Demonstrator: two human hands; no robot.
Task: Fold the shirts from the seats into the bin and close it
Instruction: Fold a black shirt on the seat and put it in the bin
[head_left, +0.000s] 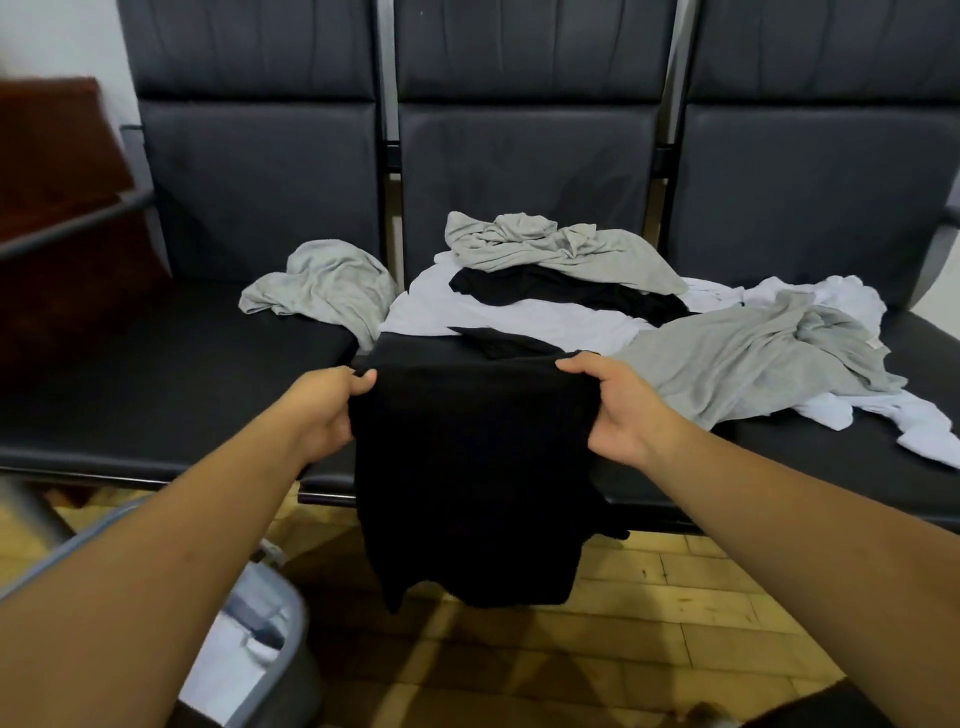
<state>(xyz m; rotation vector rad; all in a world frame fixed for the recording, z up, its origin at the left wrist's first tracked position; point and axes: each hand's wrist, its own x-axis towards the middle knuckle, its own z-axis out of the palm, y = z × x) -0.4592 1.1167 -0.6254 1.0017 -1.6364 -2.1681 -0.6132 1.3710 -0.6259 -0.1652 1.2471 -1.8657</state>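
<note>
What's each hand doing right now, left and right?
Left hand: closed, gripping the left top edge of the black cotton shirt.
Right hand: closed, gripping the right top edge of the same shirt, which hangs over the seat front.

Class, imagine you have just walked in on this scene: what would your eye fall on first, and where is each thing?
The black shirt in the centre stands out, its top edge gripped by the left hand and the right hand, hanging in front of the dark seats. Behind it, a heap of unfolded shirts, grey, white and black, sprawls over the seats. A grey bin sits at lower left.
</note>
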